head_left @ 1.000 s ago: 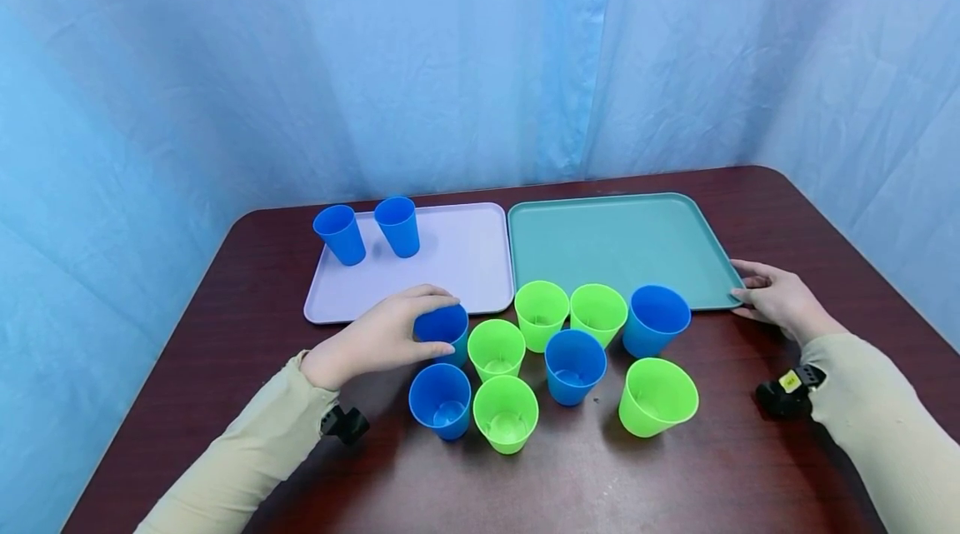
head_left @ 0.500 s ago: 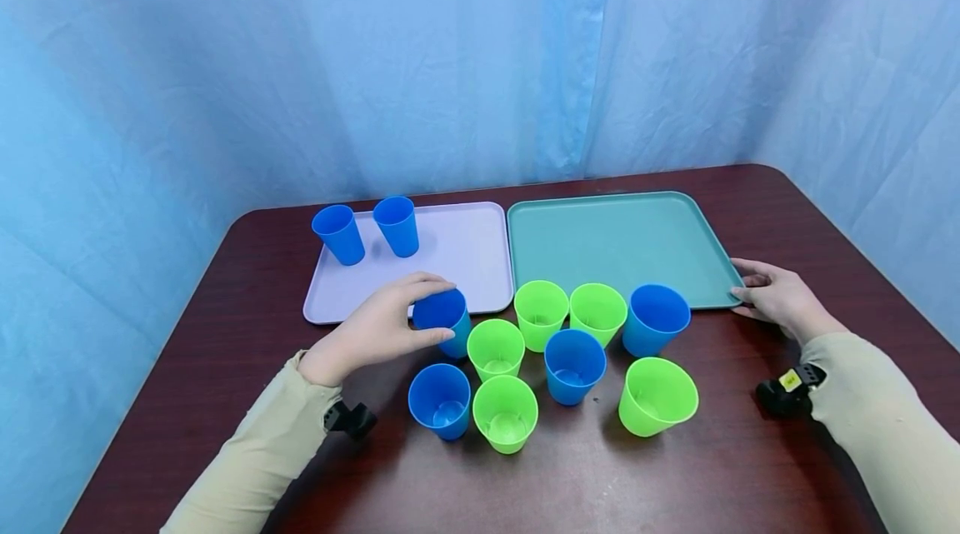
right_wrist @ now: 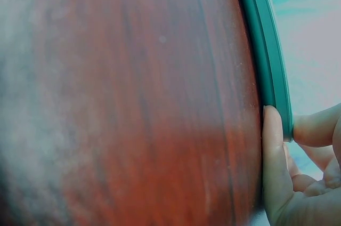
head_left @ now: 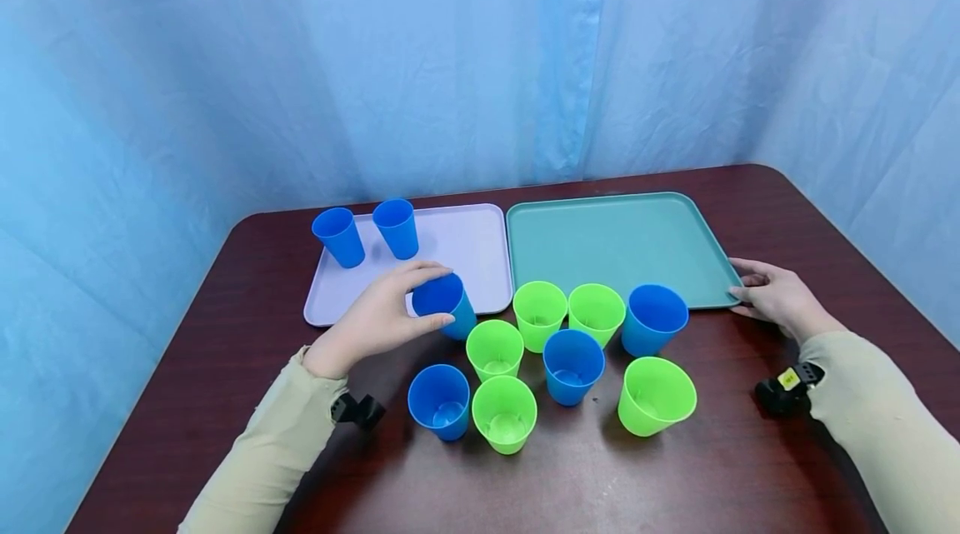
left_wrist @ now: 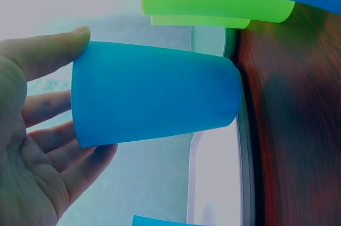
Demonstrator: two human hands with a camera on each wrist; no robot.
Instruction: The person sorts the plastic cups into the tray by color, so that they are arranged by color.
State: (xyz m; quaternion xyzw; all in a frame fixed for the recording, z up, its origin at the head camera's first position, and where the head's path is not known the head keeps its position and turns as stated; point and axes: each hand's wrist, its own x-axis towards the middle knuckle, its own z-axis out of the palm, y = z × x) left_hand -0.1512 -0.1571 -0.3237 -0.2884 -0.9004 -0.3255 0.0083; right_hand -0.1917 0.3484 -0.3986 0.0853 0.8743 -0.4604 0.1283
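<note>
My left hand (head_left: 378, 313) grips a blue cup (head_left: 450, 311) near its rim, thumb on the near side and fingers on the far side. The cup is upright at the front edge of the lilac tray (head_left: 480, 255); whether its base is clear of the table I cannot tell. In the left wrist view the thumb and fingers hold the wide end of the cup (left_wrist: 154, 93). My right hand (head_left: 783, 301) pinches the near right corner of the teal tray (head_left: 615, 247). The right wrist view shows thumb and finger on either side of the tray rim (right_wrist: 269, 66).
Two blue cups, one (head_left: 339, 238) left of the other (head_left: 397, 230), stand on the lilac tray. In front of the trays are several green cups (head_left: 505, 417) and three more blue cups (head_left: 572, 367) on the dark wooden table (head_left: 585, 492). A blue curtain (head_left: 450, 59) hangs behind.
My left hand has carried the blue cup slightly away from me, toward the lilac tray, out of its place behind the front blue cup. My right hand has stayed at the teal tray's corner.
</note>
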